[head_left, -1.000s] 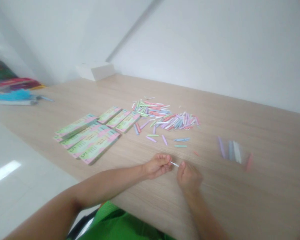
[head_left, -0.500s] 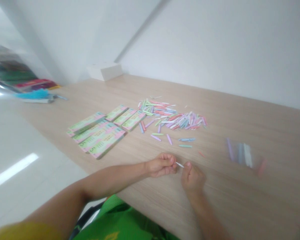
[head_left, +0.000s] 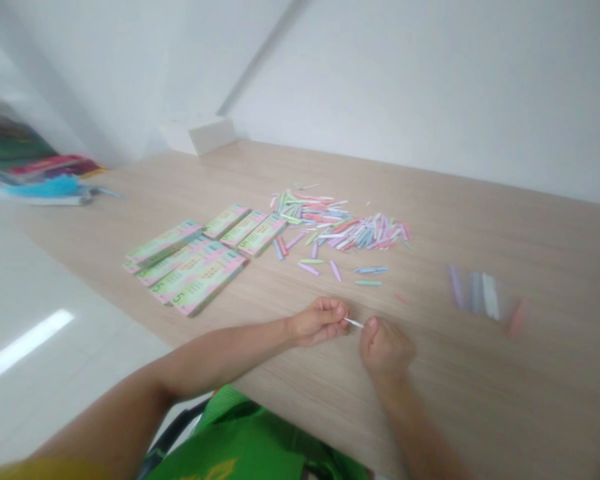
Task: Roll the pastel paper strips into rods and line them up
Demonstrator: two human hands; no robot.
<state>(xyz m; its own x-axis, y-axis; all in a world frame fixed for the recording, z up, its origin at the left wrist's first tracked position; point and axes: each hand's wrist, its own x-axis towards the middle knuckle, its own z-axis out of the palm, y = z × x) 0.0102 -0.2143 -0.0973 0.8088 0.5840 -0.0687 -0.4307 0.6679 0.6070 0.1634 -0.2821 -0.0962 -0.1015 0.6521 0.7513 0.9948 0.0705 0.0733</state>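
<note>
A thin white stick [head_left: 354, 323] spans the small gap between my hands near the table's front edge. My left hand [head_left: 325, 320] pinches one end between thumb and fingers. At the other end, my right hand [head_left: 387, 350] is closed with its thumb pressed on the stick. What else lies inside the right fist is hidden. Beyond my hands spreads a pile of slender pastel sticks [head_left: 365, 233] in pink, purple, blue, green and white. A green stick [head_left: 369, 283] and a small orange-pink piece [head_left: 401, 298] lie closest to my hands.
Several flat green-and-pink boxes [head_left: 210, 283] lie in two groups on the left of the wooden table [head_left: 480, 400]. Blurred purple, blue, white and red sticks [head_left: 490, 295] lie at right. A white box [head_left: 200, 135] stands by the wall, and blue material [head_left: 47, 187] is at far left.
The view has shifted slightly, so the table things sit a little higher and further left. Both hands keep their hold on the white stick, with little visible movement.
</note>
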